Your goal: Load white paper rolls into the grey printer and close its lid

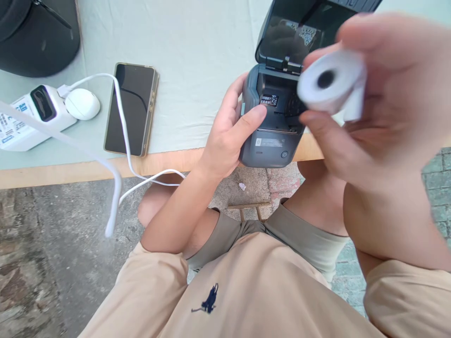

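Note:
A dark grey label printer stands at the table's front edge with its lid flipped up, baring the roll compartment. My left hand grips the printer's left side, its thumb lying over the compartment's rim. Held up at the compartment's right is a white paper roll with a dark core hole and a loose end hanging down. My right hand, partly blurred, pinches this roll between thumb and fingers. Whether the roll touches the printer cannot be made out.
On the table, left of the printer, lies a smartphone with a white cable across it. Further left are a white power bank, a small white rounded case and a black bag. Another white cable hangs in the foreground.

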Demonstrator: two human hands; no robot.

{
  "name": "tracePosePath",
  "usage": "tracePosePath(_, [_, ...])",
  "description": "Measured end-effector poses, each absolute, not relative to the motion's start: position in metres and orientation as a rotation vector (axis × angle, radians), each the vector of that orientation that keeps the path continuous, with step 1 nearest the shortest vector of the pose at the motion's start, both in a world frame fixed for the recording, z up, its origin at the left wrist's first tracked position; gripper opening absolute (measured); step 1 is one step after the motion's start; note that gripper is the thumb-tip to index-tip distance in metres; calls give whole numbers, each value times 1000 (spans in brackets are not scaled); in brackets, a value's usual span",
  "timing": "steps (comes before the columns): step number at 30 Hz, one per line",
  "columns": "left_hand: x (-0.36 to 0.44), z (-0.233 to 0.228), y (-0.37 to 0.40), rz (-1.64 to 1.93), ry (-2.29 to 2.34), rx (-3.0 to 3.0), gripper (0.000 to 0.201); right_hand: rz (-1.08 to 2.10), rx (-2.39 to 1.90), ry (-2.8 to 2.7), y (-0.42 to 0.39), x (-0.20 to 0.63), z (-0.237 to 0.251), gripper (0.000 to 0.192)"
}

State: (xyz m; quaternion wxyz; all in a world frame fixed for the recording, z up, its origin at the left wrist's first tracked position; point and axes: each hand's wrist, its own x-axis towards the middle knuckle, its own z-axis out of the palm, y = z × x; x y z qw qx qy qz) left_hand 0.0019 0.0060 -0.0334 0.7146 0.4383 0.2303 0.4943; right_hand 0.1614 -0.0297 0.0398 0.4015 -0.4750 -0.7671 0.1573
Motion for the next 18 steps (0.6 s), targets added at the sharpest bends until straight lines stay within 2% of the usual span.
tracePosePath(2, [2,-35,6,1101,491,990,45,354,-1234,-2048,-29,158,39,47])
tracePosePath(7, [-1,-25,-2,1076,554,983,36,262,-1483,-2142,-24,161,37,23])
tracePosePath(10, [-1,-22,-4,1071,568,978,44,212,-1411,-2155,-22,163,36,15])
tracePosePath(12, [0,-24,-2,1062,581,965,48,144,-1402,-2162,-22,164,35,13])
tracePosePath(18, [2,-29,1,1080,541,970,39,142,-1348,-2245,-20,169,36,16])
